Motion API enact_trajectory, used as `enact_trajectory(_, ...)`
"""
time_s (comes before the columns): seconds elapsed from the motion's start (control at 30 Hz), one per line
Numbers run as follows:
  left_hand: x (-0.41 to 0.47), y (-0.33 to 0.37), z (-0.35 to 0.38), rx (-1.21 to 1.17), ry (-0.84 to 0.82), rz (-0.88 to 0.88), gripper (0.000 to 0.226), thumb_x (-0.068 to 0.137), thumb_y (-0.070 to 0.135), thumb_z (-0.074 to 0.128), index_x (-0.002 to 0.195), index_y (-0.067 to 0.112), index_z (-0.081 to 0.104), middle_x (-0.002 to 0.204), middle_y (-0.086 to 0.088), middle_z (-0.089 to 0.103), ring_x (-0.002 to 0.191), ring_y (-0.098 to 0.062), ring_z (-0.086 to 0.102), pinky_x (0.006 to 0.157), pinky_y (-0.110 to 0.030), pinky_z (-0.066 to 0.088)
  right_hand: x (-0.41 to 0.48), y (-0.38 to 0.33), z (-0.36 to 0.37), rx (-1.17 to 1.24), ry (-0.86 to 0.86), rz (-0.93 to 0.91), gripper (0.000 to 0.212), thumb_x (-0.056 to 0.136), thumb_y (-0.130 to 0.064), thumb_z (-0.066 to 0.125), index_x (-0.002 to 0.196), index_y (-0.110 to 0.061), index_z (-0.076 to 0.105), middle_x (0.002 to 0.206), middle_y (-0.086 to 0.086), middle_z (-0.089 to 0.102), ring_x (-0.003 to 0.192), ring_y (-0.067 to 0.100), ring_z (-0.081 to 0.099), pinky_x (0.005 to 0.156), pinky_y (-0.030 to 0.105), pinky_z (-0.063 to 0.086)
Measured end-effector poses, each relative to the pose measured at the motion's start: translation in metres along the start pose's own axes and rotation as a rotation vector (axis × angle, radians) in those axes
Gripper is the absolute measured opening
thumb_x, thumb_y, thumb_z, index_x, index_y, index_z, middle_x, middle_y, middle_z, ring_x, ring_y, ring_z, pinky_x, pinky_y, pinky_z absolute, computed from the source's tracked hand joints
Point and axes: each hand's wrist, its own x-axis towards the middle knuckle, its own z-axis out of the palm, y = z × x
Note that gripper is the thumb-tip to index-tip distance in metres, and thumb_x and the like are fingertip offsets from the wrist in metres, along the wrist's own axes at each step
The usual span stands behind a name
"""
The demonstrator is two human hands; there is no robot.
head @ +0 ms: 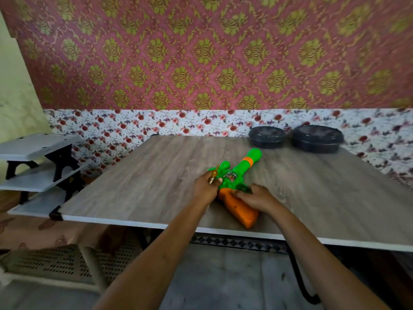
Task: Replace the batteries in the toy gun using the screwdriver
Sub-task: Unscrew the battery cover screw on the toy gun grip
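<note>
Entry, head view: no text, label, brand, number or sign is legible anywhere in frame.
- toy gun, lower centre: plain coloured plastic, no marking readable.
- screwdriver, just left of it: handle too small to tell.
- two dark containers, right of centre: blurred, nothing readable.

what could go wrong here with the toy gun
The left hand grips the screwdriver with its tip pointing up, off the toy gun; it could slip when turned. The gun's butt lies near the front edge of the table; a push from the right hand might slide it off.
</note>
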Motion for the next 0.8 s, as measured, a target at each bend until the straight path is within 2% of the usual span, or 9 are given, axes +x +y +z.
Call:
enact_trajectory(0.13, -0.007, 0.007, 0.014, -0.112, 0.014, 0.056, 0.028, 0.09, 0.005, 0.057, 0.117, 0.008, 0.062, 0.102, -0.007, 0.067, 0.092, -0.016, 0.061, 0.073, -0.015, 0.048, -0.003, 0.01, -0.001, 0.299, 0.056, 0.017, 0.068, 0.071, -0.055, 0.069, 0.114, -0.005, 0.054, 0.12, 0.016, 0.058, 0.108, 0.03, 0.056, 0.089, 0.037, 0.049)
enact_trajectory(0.27, 0.0, 0.015, 0.015, -0.167, 0.033, 0.131, 0.023, 0.09, 0.002, 0.056, 0.097, 0.023, 0.061, 0.094, -0.007, 0.064, 0.088, -0.02, 0.06, 0.083, -0.04, 0.051, -0.005, 0.003, 0.0, 0.546, 0.141, -0.063, 0.056, 0.076, -0.033, 0.074, 0.116, -0.006, 0.045, 0.118, 0.01, 0.057, 0.103, 0.023, 0.056, 0.079, 0.03, 0.047)
enact_trajectory(0.33, 0.01, 0.024, 0.012, -0.141, 0.078, 0.213, 0.022, 0.087, 0.008, 0.058, 0.089, 0.029, 0.061, 0.093, -0.008, 0.064, 0.087, -0.021, 0.061, 0.082, -0.045, 0.052, -0.002, -0.003, -0.005, 0.678, 0.123, -0.138, 0.055, 0.08, -0.023, 0.071, 0.123, -0.009, 0.038, 0.116, 0.01, 0.059, 0.096, 0.018, 0.056, 0.075, 0.026, 0.044)
enact_trajectory(0.37, 0.015, 0.028, 0.01, -0.12, 0.089, 0.242, 0.018, 0.085, 0.013, 0.058, 0.095, 0.027, 0.063, 0.096, -0.008, 0.065, 0.09, -0.022, 0.062, 0.083, -0.045, 0.052, 0.0, -0.005, -0.008, 0.718, 0.096, -0.166, 0.058, 0.082, -0.021, 0.069, 0.128, -0.012, 0.035, 0.113, 0.01, 0.059, 0.094, 0.017, 0.056, 0.073, 0.025, 0.045)
enact_trajectory(0.43, 0.032, 0.035, 0.006, -0.091, 0.114, 0.273, 0.031, 0.083, 0.019, 0.058, 0.114, 0.014, 0.064, 0.111, -0.011, 0.063, 0.102, -0.023, 0.061, 0.088, -0.043, 0.053, 0.007, -0.008, -0.014, 0.799, -0.006, -0.193, 0.067, 0.084, -0.017, 0.067, 0.137, -0.021, 0.027, 0.107, 0.008, 0.059, 0.095, 0.018, 0.057, 0.072, 0.026, 0.046)
enact_trajectory(0.57, 0.054, 0.04, -0.001, -0.032, 0.157, 0.317, 0.036, 0.09, 0.01, 0.058, 0.126, 0.006, 0.056, 0.127, -0.016, 0.048, 0.115, -0.023, 0.051, 0.096, -0.036, 0.047, 0.03, -0.011, -0.016, 0.872, -0.159, -0.237, 0.079, 0.085, -0.006, 0.064, 0.142, -0.032, 0.015, 0.12, 0.013, 0.059, 0.104, 0.019, 0.057, 0.084, 0.031, 0.048)
enact_trajectory(0.63, 0.065, 0.035, -0.002, -0.069, 0.169, 0.347, 0.034, 0.09, 0.008, 0.058, 0.124, 0.007, 0.058, 0.126, -0.016, 0.05, 0.115, -0.023, 0.052, 0.095, -0.035, 0.048, 0.044, -0.013, -0.014, 0.894, -0.212, -0.244, 0.076, 0.083, -0.002, 0.063, 0.14, -0.029, 0.02, 0.123, 0.011, 0.059, 0.107, 0.02, 0.057, 0.092, 0.033, 0.046)
enact_trajectory(0.73, 0.081, 0.023, -0.005, -0.155, 0.161, 0.343, 0.03, 0.085, 0.017, 0.059, 0.114, 0.02, 0.063, 0.125, -0.013, 0.053, 0.114, -0.021, 0.056, 0.094, -0.045, 0.05, 0.06, -0.016, -0.008, 0.926, -0.306, -0.261, 0.054, 0.082, 0.006, 0.059, 0.133, -0.007, 0.043, 0.114, 0.008, 0.062, 0.096, 0.015, 0.061, 0.086, 0.026, 0.05)
enact_trajectory(0.8, 0.087, 0.017, -0.005, -0.213, 0.166, 0.318, 0.029, 0.08, 0.024, 0.057, 0.107, 0.032, 0.063, 0.124, -0.011, 0.055, 0.114, -0.02, 0.057, 0.093, -0.049, 0.051, 0.066, -0.017, 0.0, 0.959, -0.33, -0.267, 0.046, 0.084, 0.004, 0.057, 0.128, -0.005, 0.049, 0.11, 0.005, 0.063, 0.094, 0.013, 0.061, 0.082, 0.023, 0.051)
